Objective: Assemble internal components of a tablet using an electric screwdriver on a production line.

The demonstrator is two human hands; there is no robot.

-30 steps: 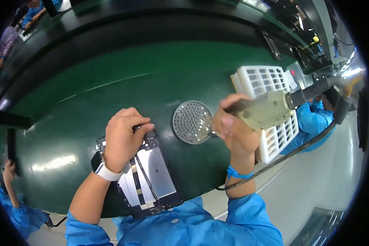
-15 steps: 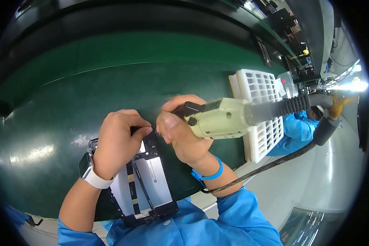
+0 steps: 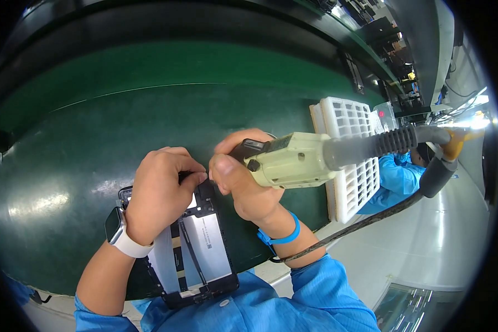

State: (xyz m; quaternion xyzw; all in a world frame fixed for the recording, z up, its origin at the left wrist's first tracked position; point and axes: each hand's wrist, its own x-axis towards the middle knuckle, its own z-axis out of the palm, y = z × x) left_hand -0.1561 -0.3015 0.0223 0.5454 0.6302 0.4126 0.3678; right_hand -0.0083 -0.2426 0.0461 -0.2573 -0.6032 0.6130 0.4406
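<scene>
A tablet-like device (image 3: 207, 234), its insides exposed as pale panels, dark ribbon strips and a black frame, lies at the bench's near edge against my blue smock. My left hand (image 3: 165, 191) rests over its upper part, thumb and forefinger pinched together at the far right corner. Whatever sits between those fingertips is too small to make out. My right hand (image 3: 248, 191) is wrapped round a cream electric screwdriver (image 3: 293, 160) with a black front part. Its tip is hidden by my fingers, close to the left fingertips.
White grid trays (image 3: 346, 202) stand stacked on the right of the green bench (image 3: 110, 133). From the screwdriver a ribbed grey sleeve (image 3: 395, 141) runs right. A corded blue wrist strap (image 3: 285, 237) circles my right wrist. Beyond the trays, a person in blue (image 3: 398, 177) sits.
Both hands keep their hold in nearly the same place. The right hand and the screwdriver have shifted very slightly left; the left fingertips have barely moved.
</scene>
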